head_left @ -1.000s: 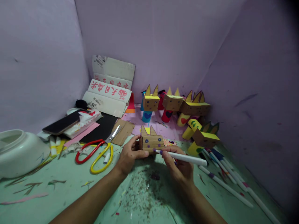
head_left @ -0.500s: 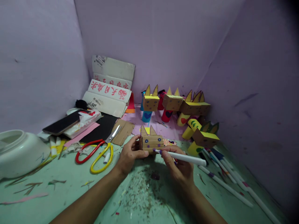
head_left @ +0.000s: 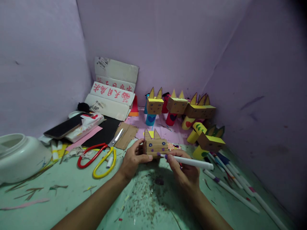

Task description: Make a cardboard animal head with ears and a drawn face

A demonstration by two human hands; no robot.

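Note:
My left hand [head_left: 134, 158] grips the left end of a small cardboard animal head [head_left: 156, 146], thumb along its lower edge. The head has two pointed ears, dark eyes and purple dots on its front. In my right hand [head_left: 184, 171] is a white marker [head_left: 192, 162], held like a pen. Its purple tip meets the lower front of the head, at a purple spot. Part of the head's left end is hidden behind my left fingers.
Red-and-yellow scissors [head_left: 105, 156] lie open on the left, near a white pot [head_left: 21, 158]. Finished-looking cardboard animals on coloured tubes, such as a blue one [head_left: 151, 119], stand behind. Several markers [head_left: 232, 190] lie at right. Folded cardboard [head_left: 112, 92] leans on the back wall.
My right hand and the marker have shifted slightly to the right. The purple spot under the tip looks larger. The head and my left hand stay put.

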